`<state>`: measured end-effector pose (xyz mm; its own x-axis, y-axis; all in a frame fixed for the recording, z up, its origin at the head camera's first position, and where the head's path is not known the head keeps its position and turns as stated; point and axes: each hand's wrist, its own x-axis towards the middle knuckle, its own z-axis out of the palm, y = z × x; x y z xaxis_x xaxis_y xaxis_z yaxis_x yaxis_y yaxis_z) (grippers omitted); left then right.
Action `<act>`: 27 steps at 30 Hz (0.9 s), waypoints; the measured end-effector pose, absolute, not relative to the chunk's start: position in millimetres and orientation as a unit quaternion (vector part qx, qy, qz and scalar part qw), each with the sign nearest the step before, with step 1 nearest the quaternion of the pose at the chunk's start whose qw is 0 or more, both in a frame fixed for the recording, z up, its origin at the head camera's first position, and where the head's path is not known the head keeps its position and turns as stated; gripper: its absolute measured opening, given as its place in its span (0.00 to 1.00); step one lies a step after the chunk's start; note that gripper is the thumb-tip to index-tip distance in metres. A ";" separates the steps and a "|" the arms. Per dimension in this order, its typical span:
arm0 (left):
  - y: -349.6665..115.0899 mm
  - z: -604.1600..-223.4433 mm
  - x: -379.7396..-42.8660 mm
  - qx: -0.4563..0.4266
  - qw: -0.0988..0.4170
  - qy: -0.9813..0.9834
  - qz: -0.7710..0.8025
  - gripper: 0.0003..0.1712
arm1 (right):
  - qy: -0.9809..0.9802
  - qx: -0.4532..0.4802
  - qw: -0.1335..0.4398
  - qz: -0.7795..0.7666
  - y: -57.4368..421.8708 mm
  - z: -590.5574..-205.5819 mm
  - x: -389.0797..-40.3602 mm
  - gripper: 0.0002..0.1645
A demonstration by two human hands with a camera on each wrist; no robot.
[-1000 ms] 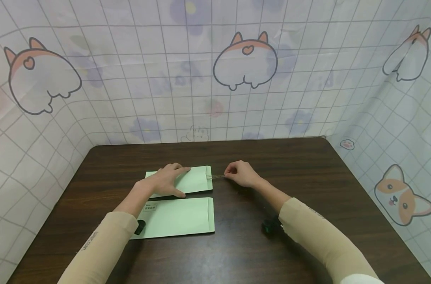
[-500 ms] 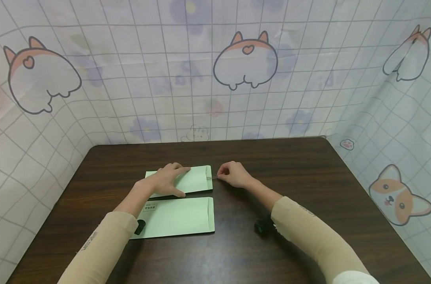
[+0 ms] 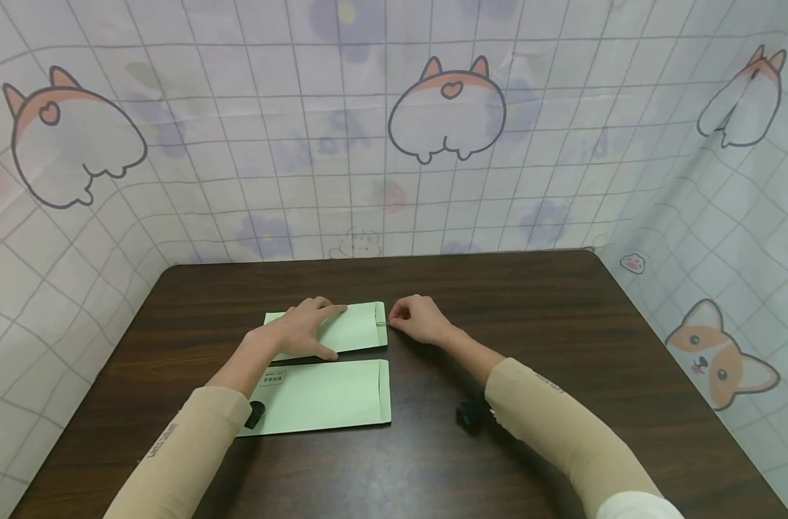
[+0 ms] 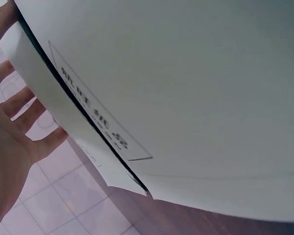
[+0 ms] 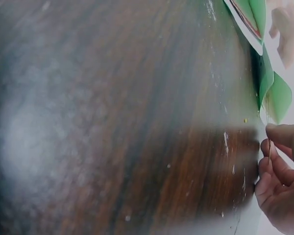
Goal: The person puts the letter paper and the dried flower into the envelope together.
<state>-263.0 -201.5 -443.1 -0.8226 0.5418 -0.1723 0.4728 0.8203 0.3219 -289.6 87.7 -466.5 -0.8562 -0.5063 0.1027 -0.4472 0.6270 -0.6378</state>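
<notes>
Two pale green envelopes lie one behind the other. My left hand [image 3: 303, 330] rests on the far envelope [image 3: 355, 328] with thumb and fingers spread; its fingers also show in the left wrist view. At that envelope's right end, the open flap [image 5: 280, 98] stands up in the right wrist view. Thin tan strands [image 5: 268, 110] run into this opening, and my right hand [image 3: 421, 319] pinches their outer end between thumb and fingertips. Whether they are string or fine sticks I cannot tell. How far they reach inside is hidden. The near envelope [image 3: 329, 396] is untouched by the right hand.
A dark wood-grain table [image 3: 497, 288] carries both envelopes. Behind and beside it hangs a white gridded cloth [image 3: 342, 158] with cartoon dogs. Printed characters in a box mark the near envelope's upper left. Black wrist devices sit under both sleeves.
My right hand has moved left toward the far envelope's opening with the strands, so less of their length shows outside it. The left hand has stayed in place on that envelope.
</notes>
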 end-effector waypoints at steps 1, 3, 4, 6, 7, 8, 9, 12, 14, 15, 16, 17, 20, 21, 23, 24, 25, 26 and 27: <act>-201.6 -442.9 -262.6 0.268 0.131 0.945 0.136 0.56 | 0.900 -0.265 0.043 -0.344 88.2 -466.9 -289.8 0.03; -201.8 -443.0 -262.3 0.267 0.133 0.944 0.140 0.56 | 0.898 -0.263 0.043 -0.351 90.6 -467.4 -289.7 0.03; -201.8 -442.7 -262.0 0.268 0.133 0.944 0.141 0.56 | 0.897 -0.261 0.044 -0.355 92.3 -467.4 -289.6 0.03; -201.9 -442.1 -261.3 0.269 0.132 0.943 0.141 0.56 | 0.895 -0.259 0.044 -0.360 96.0 -466.8 -289.2 0.03; -201.7 -441.8 -261.1 0.269 0.132 0.943 0.142 0.56 | 0.895 -0.257 0.043 -0.362 98.4 -466.9 -289.2 0.04; -201.7 -441.6 -260.9 0.270 0.131 0.943 0.142 0.56 | 0.896 -0.255 0.044 -0.362 100.9 -466.5 -288.8 0.04; -201.7 -441.4 -260.9 0.271 0.129 0.943 0.142 0.56 | 0.897 -0.254 0.043 -0.361 103.4 -466.4 -288.8 0.05; -201.8 -441.5 -261.4 0.271 0.127 0.944 0.142 0.56 | 0.901 -0.251 0.042 -0.352 111.3 -466.1 -288.6 0.06; -201.8 -442.2 -261.9 0.272 0.126 0.943 0.142 0.56 | 0.903 -0.251 0.041 -0.346 115.9 -465.3 -288.4 0.06; -201.7 -442.3 -262.1 0.271 0.127 0.944 0.141 0.56 | 0.904 -0.252 0.041 -0.343 118.1 -464.8 -288.4 0.06; -201.6 -442.4 -262.3 0.271 0.128 0.944 0.141 0.56 | 0.905 -0.252 0.042 -0.341 120.3 -464.2 -288.4 0.06; -201.6 -442.3 -262.5 0.272 0.127 0.943 0.140 0.56 | 0.905 -0.254 0.043 -0.339 122.2 -463.8 -288.5 0.06; -201.5 -441.1 -262.6 0.272 0.129 0.944 0.139 0.56 | 0.905 -0.256 0.051 -0.334 126.7 -462.8 -289.0 0.05; -201.7 -440.7 -262.5 0.272 0.129 0.944 0.138 0.56 | 0.905 -0.257 0.054 -0.333 127.6 -462.7 -289.2 0.05; -202.0 -440.1 -262.4 0.272 0.127 0.944 0.138 0.56 | 0.905 -0.262 0.055 -0.330 128.4 -463.0 -289.6 0.04; -202.1 -440.1 -262.4 0.272 0.128 0.944 0.138 0.56 | 0.905 -0.265 0.055 -0.329 128.2 -463.3 -289.7 0.03; -202.3 -440.1 -262.3 0.271 0.128 0.944 0.137 0.56 | 0.904 -0.268 0.053 -0.329 127.8 -463.7 -289.8 0.03; -202.4 -440.4 -262.3 0.271 0.128 0.944 0.136 0.56 | 0.904 -0.272 0.050 -0.327 127.3 -464.3 -290.0 0.03; -202.5 -440.8 -262.4 0.272 0.128 0.944 0.137 0.56 | 0.904 -0.276 0.046 -0.324 126.7 -465.1 -290.1 0.03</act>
<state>-262.4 -202.5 -440.8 -0.8193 0.5487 -0.1665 0.4785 0.8143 0.3286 -290.1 126.7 -465.1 -0.8439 -0.5278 0.0957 -0.4682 0.6377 -0.6116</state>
